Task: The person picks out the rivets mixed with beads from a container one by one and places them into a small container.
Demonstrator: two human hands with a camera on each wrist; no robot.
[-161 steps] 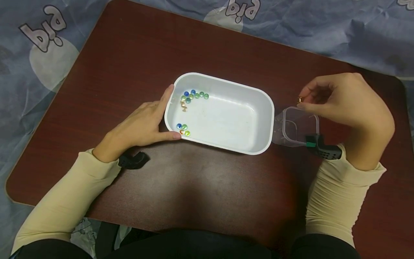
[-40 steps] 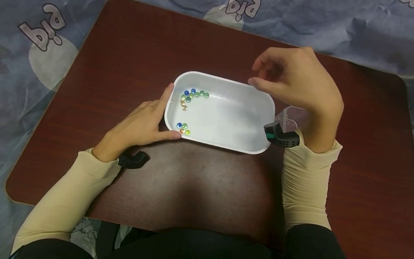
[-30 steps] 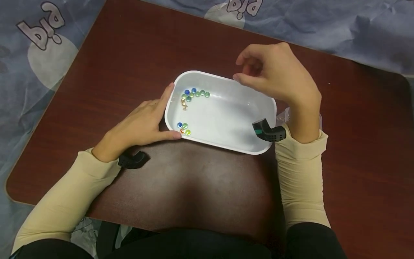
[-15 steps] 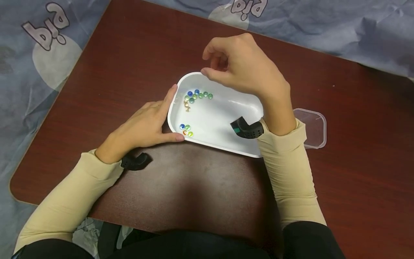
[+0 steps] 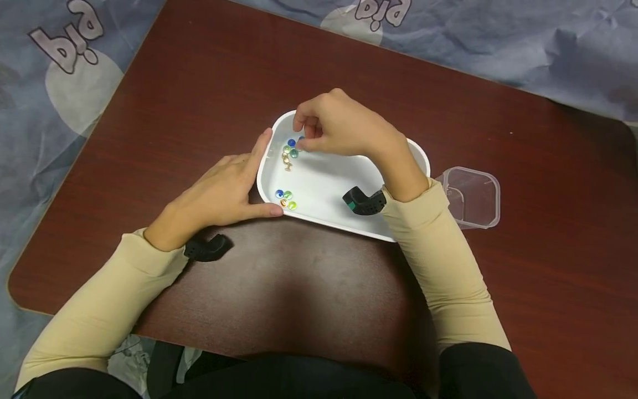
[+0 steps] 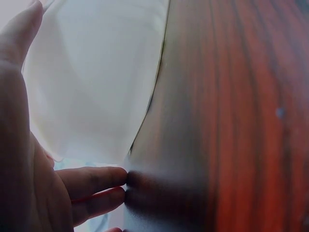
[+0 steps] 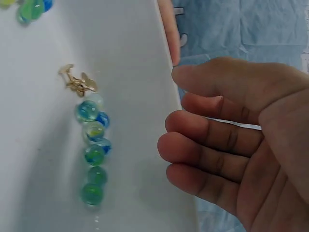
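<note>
A white rectangular tray (image 5: 324, 183) lies on the table. My left hand (image 5: 211, 194) rests against its left end, thumb and index finger stretched along the rim. Over the tray's far-left corner hovers my right hand (image 5: 344, 124), fingers loosely bent. The right wrist view shows nothing between these fingers (image 7: 181, 147); they stand apart from a row of glass marbles (image 7: 94, 154). Several gold tacks (image 7: 79, 84) lie together at one end of that row. A second cluster of marbles (image 5: 286, 195) sits in the near-left corner. My right hand partly hides the row in the head view.
A clear plastic container (image 5: 498, 199) lies at the tray's right end, partly behind my right sleeve (image 5: 438, 244). The dark red-brown table (image 5: 214, 72) surrounds the tray. A patterned blue cloth (image 5: 498, 39) shows beyond the table's edge.
Earlier my right hand pinched a gold tack above the clear container. It has since moved left across the tray and lowered to the marbles, with no tack visible. My left hand stays put.
</note>
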